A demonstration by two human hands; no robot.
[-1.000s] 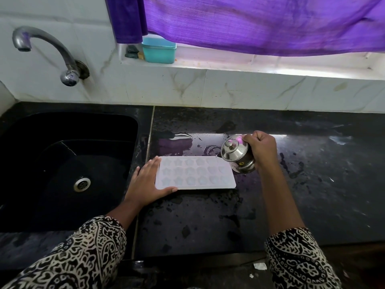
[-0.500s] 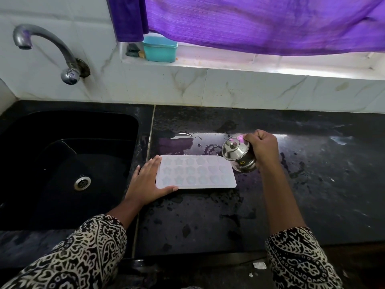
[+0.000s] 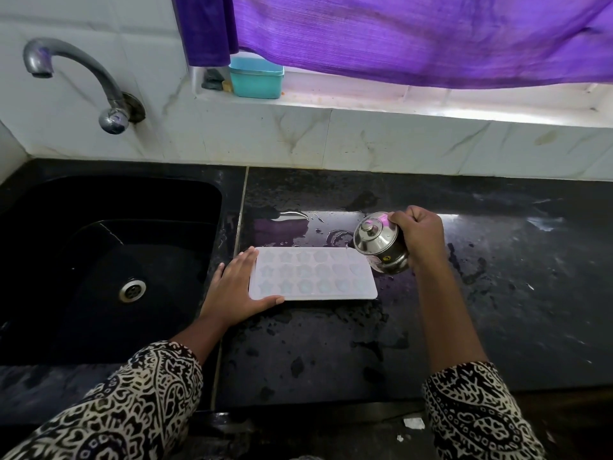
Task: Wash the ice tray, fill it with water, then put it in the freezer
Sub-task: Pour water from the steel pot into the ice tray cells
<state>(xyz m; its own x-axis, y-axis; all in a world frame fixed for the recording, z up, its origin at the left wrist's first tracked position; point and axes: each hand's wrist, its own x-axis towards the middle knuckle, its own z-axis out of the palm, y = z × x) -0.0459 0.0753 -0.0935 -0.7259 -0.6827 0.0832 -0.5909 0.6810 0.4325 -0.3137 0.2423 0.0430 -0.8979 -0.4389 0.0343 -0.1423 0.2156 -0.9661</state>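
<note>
A white ice tray (image 3: 311, 275) with star and heart shaped cells lies flat on the wet black counter (image 3: 331, 353), just right of the sink. My left hand (image 3: 235, 290) lies against the tray's left end, fingers straight along its edge and thumb under its front corner. My right hand (image 3: 419, 237) grips a small lidded steel pot (image 3: 379, 242), tilted toward the tray's far right corner. Whether water is running from the pot cannot be told.
A black sink (image 3: 109, 260) with a steel drain fills the left, and a curved steel tap (image 3: 76, 78) juts from the wall above it. A teal box (image 3: 256, 78) sits on the window ledge under a purple curtain (image 3: 414, 38). Puddles lie on the counter behind the tray.
Almost nothing has changed; the view has shifted slightly, and both hands, the tray and the tilted pot stay in place.
</note>
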